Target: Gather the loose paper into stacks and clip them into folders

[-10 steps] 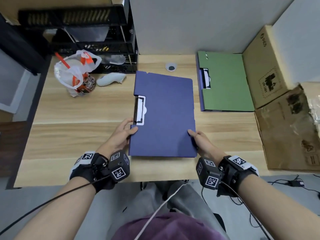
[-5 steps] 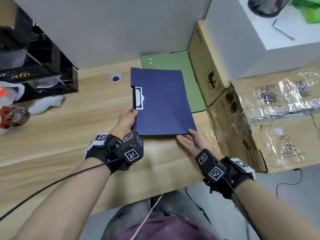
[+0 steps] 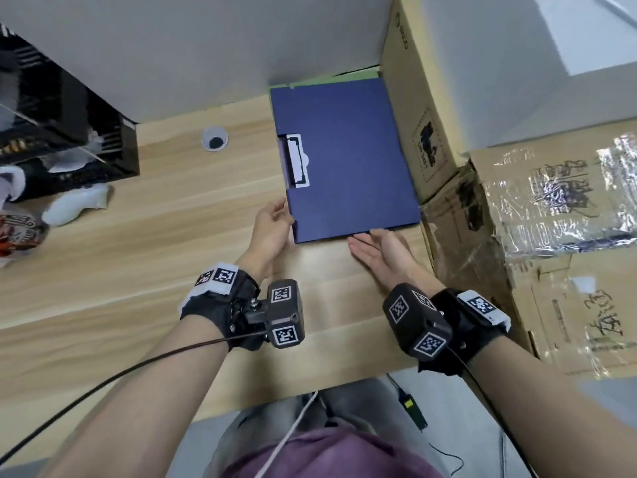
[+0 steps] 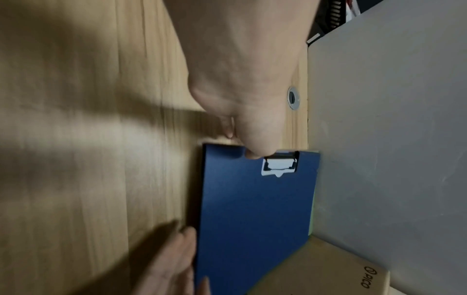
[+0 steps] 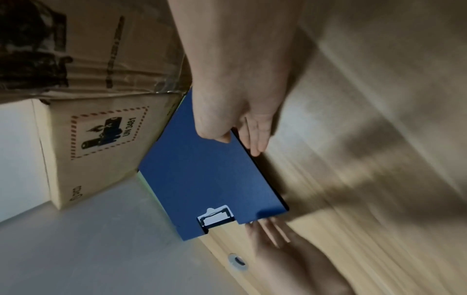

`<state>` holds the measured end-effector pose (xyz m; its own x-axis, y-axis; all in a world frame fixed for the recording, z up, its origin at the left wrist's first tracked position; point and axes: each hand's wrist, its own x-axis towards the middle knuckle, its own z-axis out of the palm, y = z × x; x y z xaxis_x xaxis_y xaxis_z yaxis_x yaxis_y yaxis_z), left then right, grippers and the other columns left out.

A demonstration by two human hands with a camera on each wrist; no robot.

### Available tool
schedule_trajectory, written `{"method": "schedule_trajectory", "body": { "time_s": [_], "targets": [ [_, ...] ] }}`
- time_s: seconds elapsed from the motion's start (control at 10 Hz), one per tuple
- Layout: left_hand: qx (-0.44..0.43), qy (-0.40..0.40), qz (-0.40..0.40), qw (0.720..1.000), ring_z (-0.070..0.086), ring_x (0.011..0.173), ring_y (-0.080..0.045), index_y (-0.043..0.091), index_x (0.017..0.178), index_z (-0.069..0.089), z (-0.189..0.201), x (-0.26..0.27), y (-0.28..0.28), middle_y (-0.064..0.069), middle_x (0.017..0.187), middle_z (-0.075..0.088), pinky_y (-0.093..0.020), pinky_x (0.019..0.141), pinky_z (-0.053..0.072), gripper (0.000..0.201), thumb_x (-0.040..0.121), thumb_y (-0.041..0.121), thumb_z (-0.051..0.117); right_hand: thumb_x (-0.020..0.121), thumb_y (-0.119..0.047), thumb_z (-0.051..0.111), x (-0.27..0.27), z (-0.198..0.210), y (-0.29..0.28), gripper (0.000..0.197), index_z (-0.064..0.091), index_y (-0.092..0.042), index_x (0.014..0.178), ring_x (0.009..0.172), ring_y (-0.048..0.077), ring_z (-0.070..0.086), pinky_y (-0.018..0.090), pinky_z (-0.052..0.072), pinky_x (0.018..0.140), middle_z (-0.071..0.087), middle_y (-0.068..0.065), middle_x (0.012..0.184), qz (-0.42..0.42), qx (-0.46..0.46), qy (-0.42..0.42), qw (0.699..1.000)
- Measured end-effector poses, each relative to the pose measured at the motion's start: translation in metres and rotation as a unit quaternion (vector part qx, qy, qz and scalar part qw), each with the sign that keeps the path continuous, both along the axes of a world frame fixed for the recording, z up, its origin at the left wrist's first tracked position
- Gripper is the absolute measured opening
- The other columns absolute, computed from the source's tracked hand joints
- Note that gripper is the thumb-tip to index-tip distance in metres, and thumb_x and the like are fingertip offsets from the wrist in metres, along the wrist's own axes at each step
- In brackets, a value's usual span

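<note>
A closed blue clip folder (image 3: 348,157) with a white clip (image 3: 296,160) lies flat at the back right of the wooden desk (image 3: 138,253). It covers a green folder (image 3: 344,77), of which only a thin edge shows. My left hand (image 3: 272,225) touches the blue folder's left edge near its front corner, below the clip, with relaxed fingers. In the left wrist view its thumb rests on that edge of the folder (image 4: 252,219). My right hand (image 3: 375,246) lies with straight fingers along the front edge. In the right wrist view its thumb hovers over the cover (image 5: 207,179). No loose paper shows.
Two cardboard boxes (image 3: 424,115) (image 3: 551,253) stand against the folder's right side, and a grey wall runs behind it. A cable hole (image 3: 214,139) sits left of the folder. A black rack (image 3: 69,132), a white object (image 3: 76,205) and a plastic bag (image 3: 17,229) are far left.
Both hands moved the blue folder from the desk's middle to the back right, onto the green folder. The head view turned right with it.
</note>
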<state>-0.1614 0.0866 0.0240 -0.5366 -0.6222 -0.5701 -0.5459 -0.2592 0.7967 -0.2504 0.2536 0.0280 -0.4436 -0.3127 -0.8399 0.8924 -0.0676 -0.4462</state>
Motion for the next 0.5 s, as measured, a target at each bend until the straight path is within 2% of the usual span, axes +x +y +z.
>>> {"method": "schedule_trajectory", "body": {
  "time_s": [0.1, 0.2, 0.3, 0.4, 0.5],
  "targets": [
    [0.03, 0.015, -0.062, 0.998, 0.055, 0.108, 0.002, 0.017, 0.138, 0.047, 0.006, 0.005, 0.002, 0.017, 0.122, 0.056, -0.005, 0.084, 0.043, 0.051, 0.093, -0.007, 0.042, 0.102, -0.006, 0.036, -0.011, -0.001, -0.007, 0.034, 0.037, 0.006, 0.134, 0.114, 0.036, 0.058, 0.038, 0.049, 0.096, 0.052, 0.029, 0.13, -0.011, 0.021, 0.02, 1.0],
    [0.034, 0.016, -0.102, 0.994, 0.054, 0.096, 0.012, 0.023, 0.142, 0.042, 0.005, 0.002, 0.006, 0.021, 0.114, 0.056, 0.002, 0.071, 0.042, 0.057, 0.093, -0.007, 0.041, 0.102, -0.009, 0.037, -0.009, -0.004, -0.01, 0.041, 0.031, 0.003, 0.141, 0.121, 0.035, 0.056, 0.037, 0.047, 0.101, 0.048, 0.026, 0.138, 0.009, 0.027, 0.037, 0.999],
    [0.039, 0.01, -0.113, 0.993, 0.057, 0.098, 0.002, 0.024, 0.146, 0.04, 0.002, -0.005, 0.005, 0.01, 0.123, 0.059, 0.0, 0.066, 0.043, 0.06, 0.093, -0.004, 0.043, 0.103, -0.009, 0.036, -0.007, -0.005, -0.005, 0.05, 0.021, -0.002, 0.149, 0.123, 0.035, 0.055, 0.04, 0.045, 0.105, 0.049, 0.024, 0.14, 0.031, 0.017, 0.028, 0.999],
    [0.04, 0.011, -0.136, 0.99, 0.056, 0.105, -0.004, 0.026, 0.148, 0.035, 0.004, -0.003, 0.007, 0.008, 0.131, 0.057, -0.001, 0.066, 0.043, 0.061, 0.094, -0.002, 0.042, 0.103, -0.009, 0.035, -0.007, 0.002, 0.002, 0.05, 0.019, -0.006, 0.15, 0.123, 0.036, 0.054, 0.042, 0.044, 0.106, 0.05, 0.023, 0.138, 0.04, 0.002, 0.024, 0.999],
    [0.058, 0.031, -0.144, 0.987, 0.053, 0.115, -0.005, 0.029, 0.149, 0.032, 0.0, -0.001, 0.001, 0.01, 0.136, 0.054, -0.007, 0.08, 0.043, 0.061, 0.095, 0.001, 0.044, 0.104, -0.014, 0.036, -0.005, 0.0, 0.007, 0.045, 0.028, -0.007, 0.148, 0.124, 0.036, 0.054, 0.043, 0.043, 0.106, 0.05, 0.022, 0.14, 0.062, -0.004, 0.01, 0.998]
  ]
}}
